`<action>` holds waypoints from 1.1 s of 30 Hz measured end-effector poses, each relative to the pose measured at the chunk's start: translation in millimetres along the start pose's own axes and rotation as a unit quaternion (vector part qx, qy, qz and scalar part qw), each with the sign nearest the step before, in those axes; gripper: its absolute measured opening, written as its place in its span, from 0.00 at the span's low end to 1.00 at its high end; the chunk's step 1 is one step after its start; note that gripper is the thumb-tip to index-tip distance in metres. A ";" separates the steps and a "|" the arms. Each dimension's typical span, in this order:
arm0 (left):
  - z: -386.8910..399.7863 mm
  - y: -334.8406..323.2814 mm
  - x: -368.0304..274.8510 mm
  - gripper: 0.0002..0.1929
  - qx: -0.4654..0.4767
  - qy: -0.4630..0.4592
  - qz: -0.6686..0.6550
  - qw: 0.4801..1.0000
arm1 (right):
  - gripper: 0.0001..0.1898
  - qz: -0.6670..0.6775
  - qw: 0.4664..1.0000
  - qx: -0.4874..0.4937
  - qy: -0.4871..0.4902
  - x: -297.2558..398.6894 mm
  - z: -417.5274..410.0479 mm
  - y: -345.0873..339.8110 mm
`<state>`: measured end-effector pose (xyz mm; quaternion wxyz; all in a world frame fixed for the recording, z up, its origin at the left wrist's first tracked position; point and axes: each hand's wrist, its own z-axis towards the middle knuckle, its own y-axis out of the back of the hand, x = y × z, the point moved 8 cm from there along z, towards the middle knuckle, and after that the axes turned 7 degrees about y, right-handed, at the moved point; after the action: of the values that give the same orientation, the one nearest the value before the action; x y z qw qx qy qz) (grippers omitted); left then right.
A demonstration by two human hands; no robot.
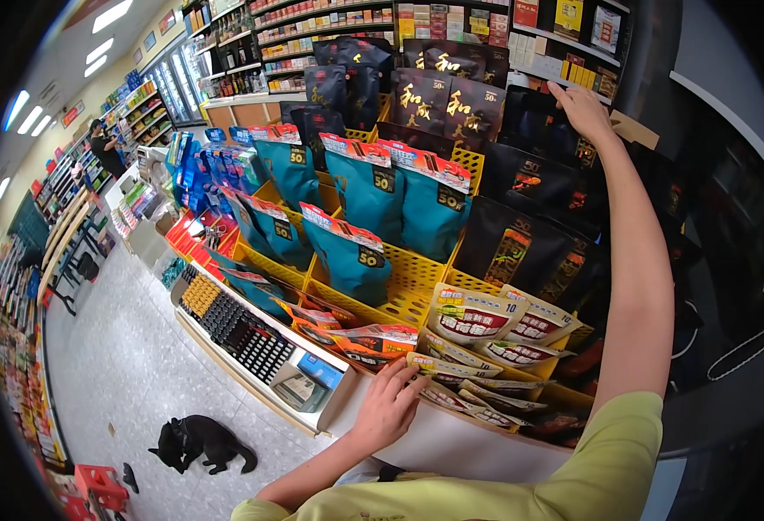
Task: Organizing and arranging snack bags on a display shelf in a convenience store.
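My left hand point(388, 405) rests at the front lip of a yellow perforated rack point(414, 283), fingers slightly apart. Its fingertips touch the edge of a cream-and-red pouch point(450, 370) in the front row. My right hand point(580, 112) reaches far up to the back of the rack, by the top of a black pouch point(530, 117); whether it grips the pouch is unclear. Teal pouches point(362, 189) with red tops stand in the middle columns. Large black pouches point(519, 241) fill the right column, partly behind my right arm. Orange pouches point(372, 342) lie beside my left hand.
A white tray point(330, 397) of small dark and yellow items adjoins the rack's left. On the floor lies a black dog point(206, 443), near a red plastic stool point(101, 485). Another person point(105, 148) stands far left by shelves. Shelves of boxed packs point(330, 29) line the back.
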<state>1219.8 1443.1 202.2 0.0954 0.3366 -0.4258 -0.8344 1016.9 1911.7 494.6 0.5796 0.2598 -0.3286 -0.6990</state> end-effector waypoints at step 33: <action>5.4 -1.3 8.4 0.26 -0.002 0.006 -0.009 1.000 | 0.50 0.020 0.985 0.138 -0.097 -54.9 69.5 -74.5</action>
<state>1210.1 1443.7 199.4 0.0914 0.3452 -0.4208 -0.8339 928.2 1984.9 482.1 0.5169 0.2618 -0.4821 -0.6572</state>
